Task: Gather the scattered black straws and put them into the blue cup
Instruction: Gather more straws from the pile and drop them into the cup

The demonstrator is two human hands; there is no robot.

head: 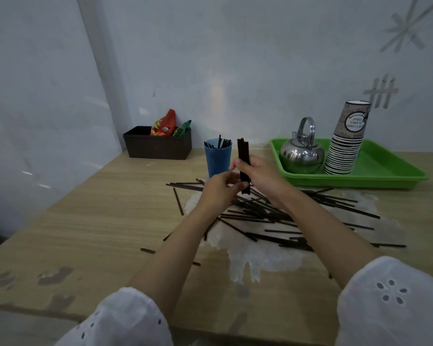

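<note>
A blue cup (218, 157) stands near the table's back with several black straws sticking out of it. Just right of the cup, my right hand (256, 172) grips an upright bundle of black straws (243, 151). My left hand (219, 187) touches the lower end of that bundle, fingers curled toward it. Many loose black straws (285, 216) lie scattered on the table below and to the right of my hands. A few single straws (178, 201) lie apart on the left.
A green tray (385, 178) at the back right carries a steel kettle (301, 153) and a stack of paper cups (345, 146). A dark box with snack packets (158, 143) sits by the wall. White worn patch (250, 255) marks the wooden table.
</note>
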